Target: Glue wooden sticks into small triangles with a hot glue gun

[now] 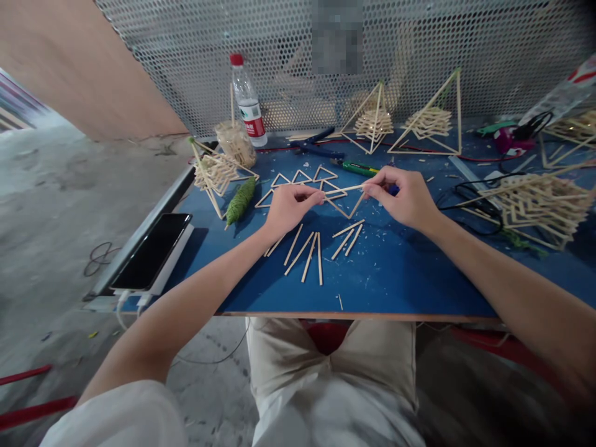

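Between my two hands runs a thin wooden stick (345,189), pinched at its left end by my left hand (295,207) and at its right end by my right hand (395,194). Just below it, two more sticks meet in a V (349,215), and together they outline a triangle. Whether the ends are joined is hidden by my fingertips. Several finished small stick triangles (302,177) lie flat beyond my left hand. Nearer me, loose sticks (311,257) are spread on the blue table (391,273), with a shorter group (348,239) to their right.
Behind stand stick pyramids (372,124), a water bottle (251,108), pliers (319,146) and a green cutter (358,167). Green cord (241,202) and a charging phone (156,248) are at left. Black cable (470,202) and a layered stick structure (540,205) lie right. Perforated metal (186,62) closes the back.
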Motion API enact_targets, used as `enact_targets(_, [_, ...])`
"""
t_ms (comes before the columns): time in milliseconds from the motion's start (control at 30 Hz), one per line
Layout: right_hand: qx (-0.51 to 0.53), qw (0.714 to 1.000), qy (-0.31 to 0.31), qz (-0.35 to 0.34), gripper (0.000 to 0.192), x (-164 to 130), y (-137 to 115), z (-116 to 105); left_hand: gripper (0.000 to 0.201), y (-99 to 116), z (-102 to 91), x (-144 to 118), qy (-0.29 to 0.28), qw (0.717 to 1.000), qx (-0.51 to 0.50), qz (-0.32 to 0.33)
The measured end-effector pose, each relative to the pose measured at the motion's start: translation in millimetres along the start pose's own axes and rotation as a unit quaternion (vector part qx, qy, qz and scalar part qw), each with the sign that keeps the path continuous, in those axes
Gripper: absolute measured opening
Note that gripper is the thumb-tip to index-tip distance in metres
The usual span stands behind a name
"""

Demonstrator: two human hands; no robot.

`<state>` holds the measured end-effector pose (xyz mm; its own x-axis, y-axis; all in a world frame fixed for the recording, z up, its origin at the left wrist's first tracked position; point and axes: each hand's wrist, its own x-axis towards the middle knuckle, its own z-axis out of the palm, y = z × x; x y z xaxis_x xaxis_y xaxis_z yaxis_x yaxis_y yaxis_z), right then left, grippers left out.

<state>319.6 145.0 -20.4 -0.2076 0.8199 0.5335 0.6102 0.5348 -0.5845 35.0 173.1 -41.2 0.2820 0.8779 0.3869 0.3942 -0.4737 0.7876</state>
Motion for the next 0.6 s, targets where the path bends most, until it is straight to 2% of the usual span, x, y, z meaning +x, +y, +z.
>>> enact_targets(133, [0.010,1.000,-0.004,0.003,0.033,1.4,0.2,-0.7,0.031,-0.9,1.9,-1.8,0.016,1.000,0.017,0.015])
enact_targets(233, [0.004,1.000,-0.001,0.005,0.034,1.4,2.0,-1.0,0.030,-1.2,1.3,-1.3,0.003,1.000,0.004,0.011])
enact_targets(433, [-0.027,1.000,0.011,-0.002,0.017,-0.8,6.1,-3.4,0.028,-0.3,0.1,0.6,-0.023,0.998,-0.056,0.005])
enact_targets(600, [-0.028,0.999,-0.006,-0.034,0.014,-2.3,7.8,-2.7,0.034,1.6,-0.6,0.5,0.041,0.997,-0.068,0.019])
